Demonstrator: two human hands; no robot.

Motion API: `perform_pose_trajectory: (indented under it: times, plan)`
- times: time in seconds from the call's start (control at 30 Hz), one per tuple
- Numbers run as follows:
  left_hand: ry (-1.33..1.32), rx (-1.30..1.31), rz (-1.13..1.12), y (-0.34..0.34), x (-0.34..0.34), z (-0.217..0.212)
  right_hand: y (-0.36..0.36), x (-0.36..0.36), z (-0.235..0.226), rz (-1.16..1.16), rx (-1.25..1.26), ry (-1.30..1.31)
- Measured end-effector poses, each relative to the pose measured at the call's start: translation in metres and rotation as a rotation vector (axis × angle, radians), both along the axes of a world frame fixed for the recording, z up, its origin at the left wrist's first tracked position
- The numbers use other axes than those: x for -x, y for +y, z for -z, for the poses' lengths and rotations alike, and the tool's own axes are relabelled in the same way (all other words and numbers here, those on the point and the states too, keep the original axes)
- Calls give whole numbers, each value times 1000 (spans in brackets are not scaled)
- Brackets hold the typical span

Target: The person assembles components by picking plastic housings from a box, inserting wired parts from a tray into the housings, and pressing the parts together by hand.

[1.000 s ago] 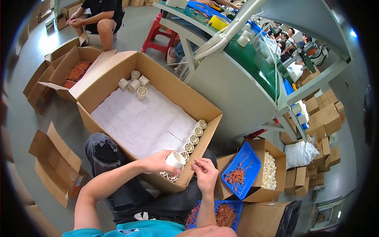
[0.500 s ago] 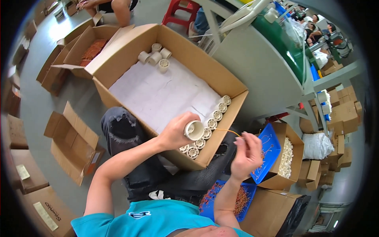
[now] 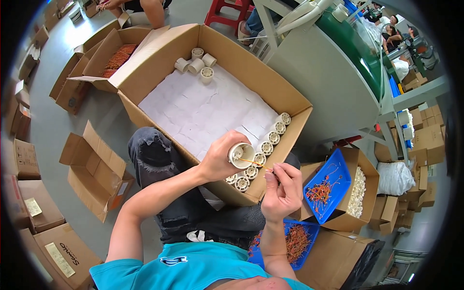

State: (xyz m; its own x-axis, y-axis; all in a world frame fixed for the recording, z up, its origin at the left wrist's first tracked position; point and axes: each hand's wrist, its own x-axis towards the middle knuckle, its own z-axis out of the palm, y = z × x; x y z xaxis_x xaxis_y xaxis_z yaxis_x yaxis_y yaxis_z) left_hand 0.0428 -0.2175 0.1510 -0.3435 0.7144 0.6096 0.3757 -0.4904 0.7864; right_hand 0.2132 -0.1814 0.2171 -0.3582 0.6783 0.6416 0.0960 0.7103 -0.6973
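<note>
The left hand (image 3: 220, 159) is closed around a white spool (image 3: 240, 154), holding it on its side above the near edge of a big open box (image 3: 285, 92), its hollow end turned toward the right hand (image 3: 282, 186). The right hand pinches a thin orange wire (image 3: 253, 163) between thumb and fingertips; the wire's far tip reaches into the spool's opening. Just beyond the held spool, a row of spools (image 3: 268, 142) stands along the box's right wall, ends up, and more lie at the near corner under the left hand. Four loose spools (image 3: 195, 63) sit at the far corner of the box, whose bottom is lined with white paper (image 3: 203, 108). To the right, a blue tray (image 3: 326, 186) of orange wires rests on a smaller box with white pieces (image 3: 357, 191) showing beside it. A second blue tray (image 3: 295, 241) of wires sits by the right forearm. Open boxes (image 3: 96, 169) stand on the floor to the left.
</note>
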Motion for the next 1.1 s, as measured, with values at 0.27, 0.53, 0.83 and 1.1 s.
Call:
perform_pose_trajectory:
  times: [0.27,0.53,0.83,1.1]
  plan:
    - [18,-17,9,2,-1,-4,-1,7,1,42,24,-77]
    - [223,90,63,-1,-4,-4,7,21,-6,-61,100,-297]
    - [220,56,98,0,-3,-3,14,25,0,-117,306,-367]
    - [228,103,148,-2,-4,-4,7,20,-2,-129,382,-351]
